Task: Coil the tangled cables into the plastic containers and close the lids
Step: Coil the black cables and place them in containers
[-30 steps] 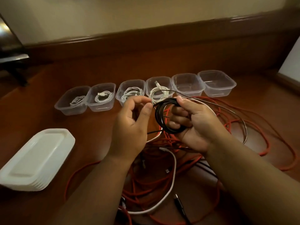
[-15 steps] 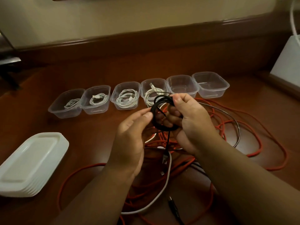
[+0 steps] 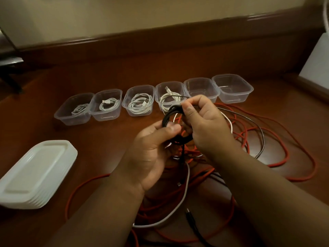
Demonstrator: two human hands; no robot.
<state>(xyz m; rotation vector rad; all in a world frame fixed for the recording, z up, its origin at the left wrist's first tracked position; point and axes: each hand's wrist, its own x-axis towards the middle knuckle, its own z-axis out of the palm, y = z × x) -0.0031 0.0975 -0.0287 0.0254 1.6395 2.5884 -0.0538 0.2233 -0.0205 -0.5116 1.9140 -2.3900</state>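
Observation:
A small coil of black cable [image 3: 169,114] is held up over the table between both hands. My right hand [image 3: 203,122] grips the coil's right side, fingers curled round it. My left hand [image 3: 151,150] pinches its lower left part between thumb and fingers. The cable's loose end hangs down below the hands. Several clear plastic containers stand in a row behind; the leftmost [image 3: 74,109] and the three after it hold coiled white cables, while the two at the right [image 3: 201,88] [image 3: 233,88] hold nothing. A stack of white lids [image 3: 35,173] lies at the left.
A tangle of orange cable [image 3: 277,139] spreads over the brown table under and right of my hands, with a white cable [image 3: 185,193], a grey cable [image 3: 261,136] and a black plug end [image 3: 190,216] among it. A white box [image 3: 316,65] stands at the far right.
My left hand has closed in on the black coil and now pinches its lower left. The right hand has risen slightly with the coil.

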